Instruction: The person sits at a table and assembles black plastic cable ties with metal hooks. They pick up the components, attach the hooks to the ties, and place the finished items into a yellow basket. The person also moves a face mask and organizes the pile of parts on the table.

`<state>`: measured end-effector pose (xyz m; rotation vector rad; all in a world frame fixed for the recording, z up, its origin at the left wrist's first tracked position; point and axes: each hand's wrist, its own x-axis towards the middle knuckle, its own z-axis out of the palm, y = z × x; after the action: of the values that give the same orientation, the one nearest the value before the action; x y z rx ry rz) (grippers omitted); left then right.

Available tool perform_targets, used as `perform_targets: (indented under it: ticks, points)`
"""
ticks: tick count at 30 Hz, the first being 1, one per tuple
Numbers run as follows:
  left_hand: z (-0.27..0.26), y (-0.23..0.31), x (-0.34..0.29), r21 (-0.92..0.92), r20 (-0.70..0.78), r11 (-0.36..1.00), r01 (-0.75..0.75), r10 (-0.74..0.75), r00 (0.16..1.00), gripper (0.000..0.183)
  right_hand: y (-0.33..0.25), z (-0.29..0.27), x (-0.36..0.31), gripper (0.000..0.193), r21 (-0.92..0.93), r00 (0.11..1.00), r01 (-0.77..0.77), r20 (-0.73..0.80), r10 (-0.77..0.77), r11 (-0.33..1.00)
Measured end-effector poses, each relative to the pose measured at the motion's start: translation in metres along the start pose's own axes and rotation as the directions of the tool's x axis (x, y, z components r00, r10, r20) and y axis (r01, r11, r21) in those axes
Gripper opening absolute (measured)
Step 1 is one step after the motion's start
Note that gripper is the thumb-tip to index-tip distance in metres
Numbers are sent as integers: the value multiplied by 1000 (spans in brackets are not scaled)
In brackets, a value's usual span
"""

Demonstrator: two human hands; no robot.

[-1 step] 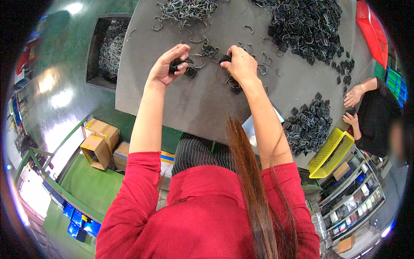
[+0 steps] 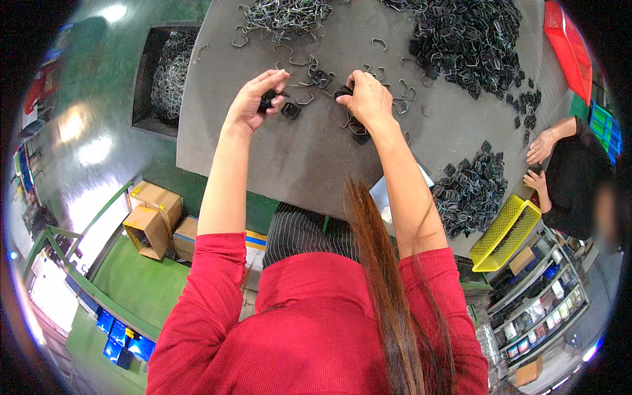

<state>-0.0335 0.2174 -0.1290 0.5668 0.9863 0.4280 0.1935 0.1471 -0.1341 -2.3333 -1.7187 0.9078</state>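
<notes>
My left hand (image 2: pixel 249 104) is curled above the grey table (image 2: pixel 283 151), its fingers closed round small black pieces (image 2: pixel 266 100). Just beside its fingertips a square black buckle-like piece (image 2: pixel 290 110) lies on the tabletop. My right hand (image 2: pixel 370 100) pinches another small black piece (image 2: pixel 343 91) between thumb and fingers; its exact shape is partly covered. Between the hands lie bent metal wire hooks (image 2: pixel 305 99) and a small cluster of black pieces (image 2: pixel 320 78). Under my right wrist are more black pieces (image 2: pixel 359 135).
Heaped wire hooks (image 2: pixel 286 18) and a large black pile (image 2: pixel 467 43) cover the far table. A second pile (image 2: pixel 471 191) sits right, near a yellow basket (image 2: pixel 505 232). Another person's hand (image 2: pixel 541 146) works at the right edge. A dark bin (image 2: pixel 172 76) of hooks stands left.
The fingers of my left hand have shifted slightly over the black pieces, and less of these shows. My right hand has hardly moved.
</notes>
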Motion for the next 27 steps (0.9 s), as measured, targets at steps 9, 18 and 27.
perform_targets:
  ticks: [9, 18, 27]
  points:
    - [13, -3, -26, 532, -229, 821, 209, -98, 968, 22, 28, -30, -24, 13, 933, 908, -339, 358, -216, 122]
    - [-22, -8, -30, -305, 98, 948, 92, -65, 993, 27, 3, -14, 20, 39, 299, 967, -176, 232, 108, 938]
    - [-15, -8, -41, -317, -82, 948, -9, -18, 997, 35, -40, 2, 24, 29, -169, 994, -48, 94, 64, 984]
